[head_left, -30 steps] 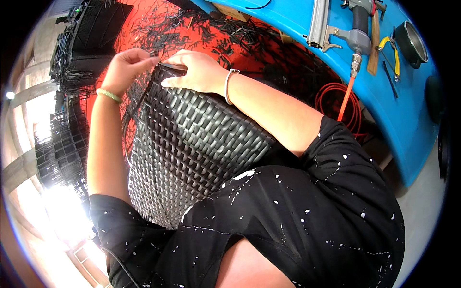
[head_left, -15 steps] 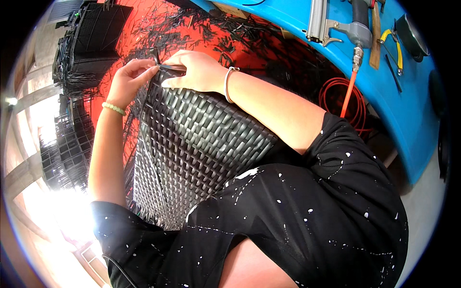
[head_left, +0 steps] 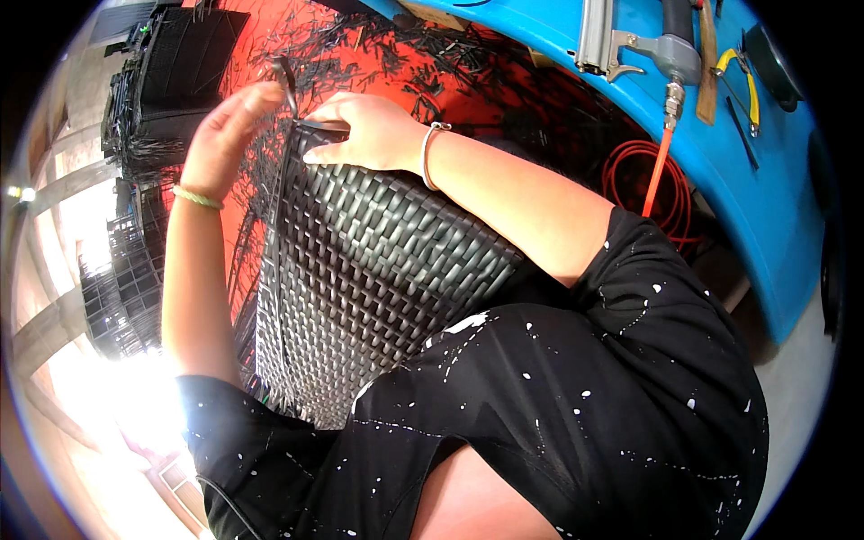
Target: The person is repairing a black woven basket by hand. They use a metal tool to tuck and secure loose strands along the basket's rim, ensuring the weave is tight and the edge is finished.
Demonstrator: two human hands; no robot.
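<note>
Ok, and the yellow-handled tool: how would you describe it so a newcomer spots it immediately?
Start with the big blue table curving down the right side. Near its upper end, look between the long wooden handle and the dark round bowl. The yellow-handled tool lies there, its two bright handles splayed apart, the only yellow among those neighbours.

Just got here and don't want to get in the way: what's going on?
Someone is working on a black woven piece with bare hands. The right hand grips its top edge, the thumb on the weave. The left hand is up by a loose dark strip that rises from the corner; whether the fingers pinch it is hard to tell. Dark scraps litter the red surface beyond, and a hose-fed tool lies on the blue table.
</note>
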